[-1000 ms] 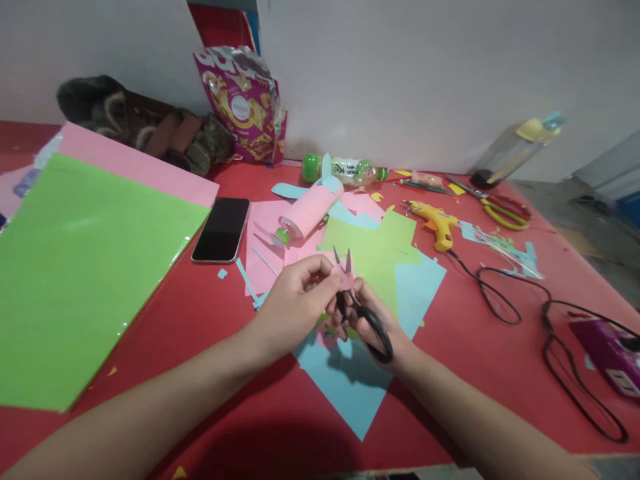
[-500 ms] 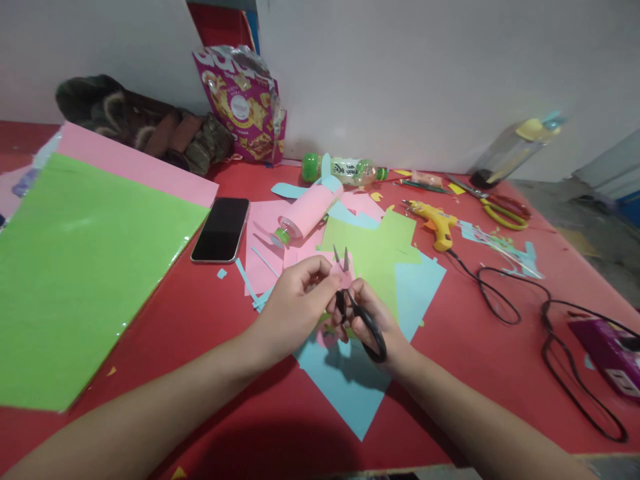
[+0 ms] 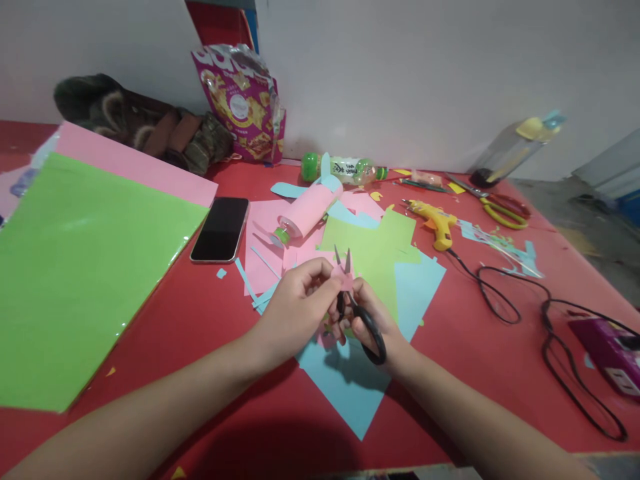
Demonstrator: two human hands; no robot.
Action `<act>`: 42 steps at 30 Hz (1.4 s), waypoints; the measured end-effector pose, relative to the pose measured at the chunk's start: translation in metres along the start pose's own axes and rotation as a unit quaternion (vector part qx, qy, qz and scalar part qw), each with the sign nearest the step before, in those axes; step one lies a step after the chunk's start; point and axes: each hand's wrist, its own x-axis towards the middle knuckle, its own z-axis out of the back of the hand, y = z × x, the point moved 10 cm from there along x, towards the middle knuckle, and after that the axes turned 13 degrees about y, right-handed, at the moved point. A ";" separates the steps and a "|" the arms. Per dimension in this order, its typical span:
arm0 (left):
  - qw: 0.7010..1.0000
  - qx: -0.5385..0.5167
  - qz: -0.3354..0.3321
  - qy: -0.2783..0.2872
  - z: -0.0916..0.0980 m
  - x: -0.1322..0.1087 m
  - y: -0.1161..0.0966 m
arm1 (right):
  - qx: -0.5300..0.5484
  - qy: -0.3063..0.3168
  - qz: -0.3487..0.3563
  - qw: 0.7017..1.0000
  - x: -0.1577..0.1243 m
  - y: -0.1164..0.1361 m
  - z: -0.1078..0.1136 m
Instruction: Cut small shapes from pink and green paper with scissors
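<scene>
My left hand pinches a small pink paper piece above the red table. My right hand grips black-handled scissors, whose blades point up and stand slightly apart around the pink piece. Both hands hover over light blue paper and green paper. Behind them lies a bottle wrapped in pink paper.
Large green and pink sheets lie at the left beside a black phone. A yellow glue gun with a black cable, yellow-handled scissors, a green-capped bottle, a snack bag and a purple box are also on the table.
The scissors and the pink piece shift slightly between frames as the blades work at the paper. Both hands stay in the same place.
</scene>
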 end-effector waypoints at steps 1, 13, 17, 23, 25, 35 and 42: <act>1.000 -0.001 0.000 0.000 0.000 0.000 0.000 | -0.002 -0.001 0.000 1.000 0.000 0.000 0.000; 1.000 -0.001 -0.004 -0.010 0.000 0.000 -0.002 | -0.009 -0.023 -0.018 1.000 -0.002 -0.006 0.006; 1.000 0.002 -0.004 -0.014 0.001 -0.001 -0.001 | -0.016 -0.037 -0.022 0.999 -0.004 -0.007 0.009; 1.000 0.001 -0.008 -0.010 0.001 -0.001 -0.001 | -0.007 -0.049 -0.025 0.998 -0.005 -0.008 0.012; 1.000 -0.001 -0.007 -0.010 0.001 -0.001 -0.001 | -0.006 -0.057 -0.027 0.998 -0.005 -0.009 0.013; 1.000 0.008 -0.015 -0.017 0.003 0.001 0.000 | 0.011 -0.092 -0.042 0.995 -0.005 -0.010 0.016; 0.999 0.031 -0.014 -0.002 0.006 0.004 0.003 | 0.022 -0.138 -0.025 0.990 -0.006 -0.011 0.030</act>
